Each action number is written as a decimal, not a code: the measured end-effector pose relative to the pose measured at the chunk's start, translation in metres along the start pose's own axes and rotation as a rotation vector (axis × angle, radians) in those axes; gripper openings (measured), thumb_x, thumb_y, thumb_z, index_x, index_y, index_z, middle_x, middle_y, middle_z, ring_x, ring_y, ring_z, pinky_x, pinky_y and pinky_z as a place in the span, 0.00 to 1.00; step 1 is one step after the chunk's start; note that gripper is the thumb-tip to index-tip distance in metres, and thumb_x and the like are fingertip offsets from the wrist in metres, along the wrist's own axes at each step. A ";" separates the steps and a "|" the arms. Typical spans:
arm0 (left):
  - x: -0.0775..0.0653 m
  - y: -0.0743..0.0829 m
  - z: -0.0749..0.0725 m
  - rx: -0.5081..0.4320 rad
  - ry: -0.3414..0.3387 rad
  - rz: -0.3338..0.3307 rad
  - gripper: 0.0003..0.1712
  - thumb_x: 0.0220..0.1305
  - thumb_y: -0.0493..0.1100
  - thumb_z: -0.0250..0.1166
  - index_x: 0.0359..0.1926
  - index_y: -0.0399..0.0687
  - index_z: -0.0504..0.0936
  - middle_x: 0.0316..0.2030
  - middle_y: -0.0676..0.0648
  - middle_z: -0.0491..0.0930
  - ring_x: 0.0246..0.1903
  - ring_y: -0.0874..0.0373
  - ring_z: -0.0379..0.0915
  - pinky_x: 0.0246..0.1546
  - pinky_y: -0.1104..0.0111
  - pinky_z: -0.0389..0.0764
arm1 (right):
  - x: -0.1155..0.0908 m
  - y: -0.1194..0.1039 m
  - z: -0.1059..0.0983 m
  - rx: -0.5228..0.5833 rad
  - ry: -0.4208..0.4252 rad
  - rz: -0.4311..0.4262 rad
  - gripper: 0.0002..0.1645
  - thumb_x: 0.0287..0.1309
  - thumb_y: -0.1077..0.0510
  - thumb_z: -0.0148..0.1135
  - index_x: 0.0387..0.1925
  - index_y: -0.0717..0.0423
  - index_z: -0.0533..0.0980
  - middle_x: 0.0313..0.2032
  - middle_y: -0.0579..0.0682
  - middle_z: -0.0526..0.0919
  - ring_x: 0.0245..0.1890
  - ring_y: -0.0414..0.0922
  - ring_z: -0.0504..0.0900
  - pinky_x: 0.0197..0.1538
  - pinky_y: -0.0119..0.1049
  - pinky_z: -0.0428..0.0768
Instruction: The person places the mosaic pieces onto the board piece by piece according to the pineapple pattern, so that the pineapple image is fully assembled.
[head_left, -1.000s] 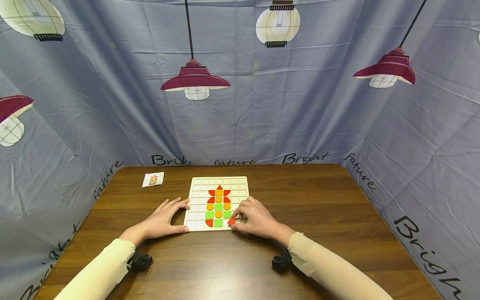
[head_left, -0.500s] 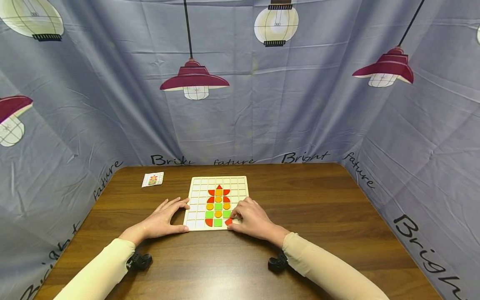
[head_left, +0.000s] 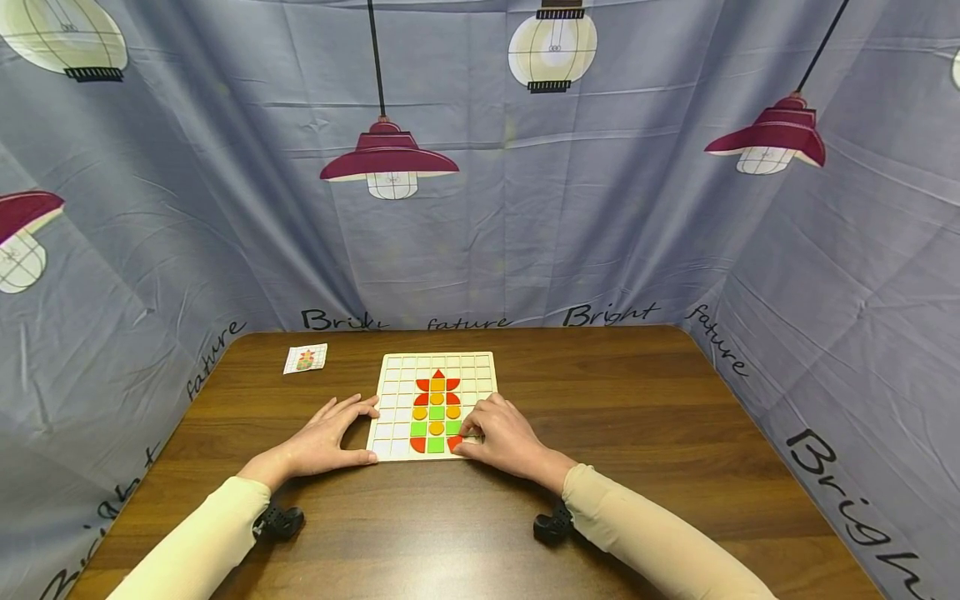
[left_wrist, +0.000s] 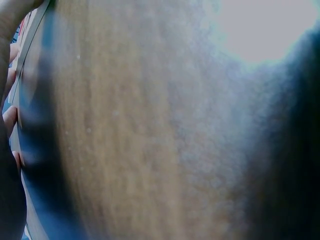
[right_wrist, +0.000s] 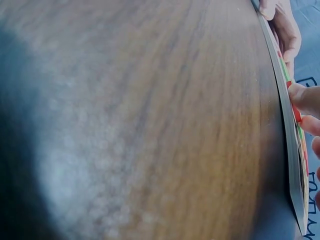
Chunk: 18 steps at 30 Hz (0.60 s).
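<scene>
A cream grid board (head_left: pixel 392 410) lies on the table, bearing a figure of red, green and orange-yellow flat shapes. My right hand (head_left: pixel 510 437) pinches a red quarter-circle tile (head_left: pixel 454 444) between thumb and fingers over the bottom row, right of a green square tile (head_left: pixel 436 445). In the right wrist view that red tile (right_wrist: pixel 295 107) shows edge-on at the board, between thumb and fingertip. My left hand (head_left: pixel 322 440) rests at the board's left side, fingers spread along the edge and thumb at the near corner. A matching red tile (head_left: pixel 417 445) lies left of the green square.
A small card (head_left: pixel 305 358) printed with a similar coloured figure lies at the back left of the wooden table (head_left: pixel 600 383). A lamp-printed curtain (head_left: pixel 480 233) hangs behind and along both sides. Black wrist cameras sit under both sleeves.
My right hand has moved slightly left with the red tile, and the tile has turned to sit beside the green square. The left hand and the board have stayed in place.
</scene>
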<state>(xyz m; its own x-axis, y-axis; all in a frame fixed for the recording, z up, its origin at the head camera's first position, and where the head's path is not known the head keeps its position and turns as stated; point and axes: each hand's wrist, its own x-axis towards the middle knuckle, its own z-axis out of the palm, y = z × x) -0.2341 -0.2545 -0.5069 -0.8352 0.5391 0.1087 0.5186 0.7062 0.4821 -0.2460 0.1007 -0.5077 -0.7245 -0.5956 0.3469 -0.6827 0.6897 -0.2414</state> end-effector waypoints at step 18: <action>0.000 -0.001 0.000 0.003 -0.005 -0.006 0.39 0.58 0.68 0.72 0.62 0.54 0.74 0.76 0.45 0.62 0.75 0.38 0.51 0.74 0.38 0.42 | 0.002 -0.002 -0.002 0.018 0.003 -0.010 0.10 0.50 0.43 0.78 0.28 0.41 0.85 0.29 0.35 0.78 0.37 0.39 0.70 0.42 0.36 0.73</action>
<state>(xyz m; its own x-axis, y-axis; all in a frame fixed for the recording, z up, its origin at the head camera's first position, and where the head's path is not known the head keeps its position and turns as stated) -0.2350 -0.2549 -0.5078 -0.8374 0.5371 0.1010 0.5140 0.7112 0.4797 -0.2455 0.0991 -0.5048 -0.7172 -0.6011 0.3525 -0.6916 0.6760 -0.2544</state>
